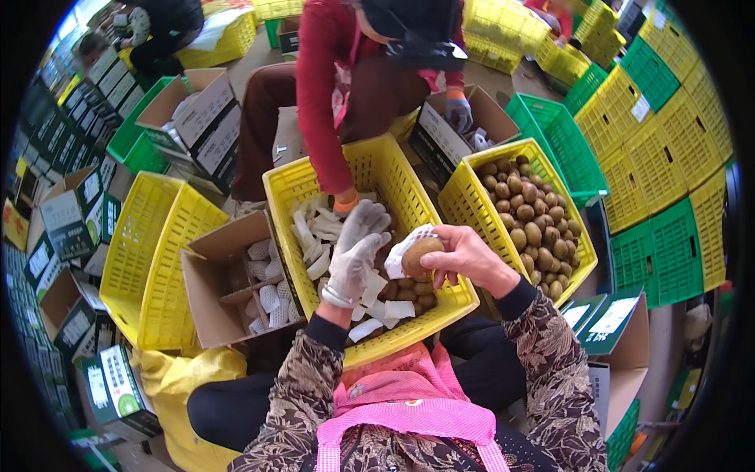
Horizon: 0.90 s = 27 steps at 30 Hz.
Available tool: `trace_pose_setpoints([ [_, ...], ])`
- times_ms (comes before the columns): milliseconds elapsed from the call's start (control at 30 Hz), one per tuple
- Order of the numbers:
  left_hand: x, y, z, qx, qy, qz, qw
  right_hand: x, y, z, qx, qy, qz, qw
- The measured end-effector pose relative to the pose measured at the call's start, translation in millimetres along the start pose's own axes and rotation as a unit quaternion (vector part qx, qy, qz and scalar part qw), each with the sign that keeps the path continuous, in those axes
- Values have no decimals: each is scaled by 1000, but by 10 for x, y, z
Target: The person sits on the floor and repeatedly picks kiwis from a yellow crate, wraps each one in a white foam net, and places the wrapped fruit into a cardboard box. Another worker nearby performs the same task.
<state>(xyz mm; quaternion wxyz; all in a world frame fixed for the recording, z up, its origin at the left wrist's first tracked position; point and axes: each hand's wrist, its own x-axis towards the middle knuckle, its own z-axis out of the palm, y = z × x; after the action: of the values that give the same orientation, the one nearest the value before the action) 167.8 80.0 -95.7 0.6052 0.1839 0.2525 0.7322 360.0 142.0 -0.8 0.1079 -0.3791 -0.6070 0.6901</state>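
Note:
My right hand [465, 256] is bare and pinches a brown kiwi [421, 258] above the middle yellow crate [311, 175]. A white foam net sleeve [399, 250] lies against the kiwi's left side and seems to cover part of it. In a pale glove, my left hand [354, 256] is over the same crate, fingers stretched and thumb apart, with nothing visible in it. Beneath the hands are loose foam sleeves [313, 233] and several kiwis [422, 293]. A co-worker's hand, with an orange glove cuff [346, 206], reaches in just beyond my left hand, which partly hides it.
A yellow crate full of kiwis [543, 236] stands on the right. Left of the middle crate is a cardboard box [214, 271] with foam-wrapped fruit. The co-worker [326, 86] sits opposite, other hand in a box [440, 145]. Stacked crates [664, 149] line the right side.

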Motion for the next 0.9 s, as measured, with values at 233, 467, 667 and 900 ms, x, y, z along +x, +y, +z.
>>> trace_pose_setpoints([
  [233,-195,12,46,-62,-298,-195,932,-220,-73,179,153,-144,-29,977],
  [467,-387,149,392,284,4,80,956,-184,-18,177,-104,166,-303,933],
  [667,-662,-50,747,314,-19,265,911,17,-85,124,-381,294,-482,732],
  [900,-391,-125,651,-201,-24,-12,979,129,-85,303,-471,269,-479,690],
])
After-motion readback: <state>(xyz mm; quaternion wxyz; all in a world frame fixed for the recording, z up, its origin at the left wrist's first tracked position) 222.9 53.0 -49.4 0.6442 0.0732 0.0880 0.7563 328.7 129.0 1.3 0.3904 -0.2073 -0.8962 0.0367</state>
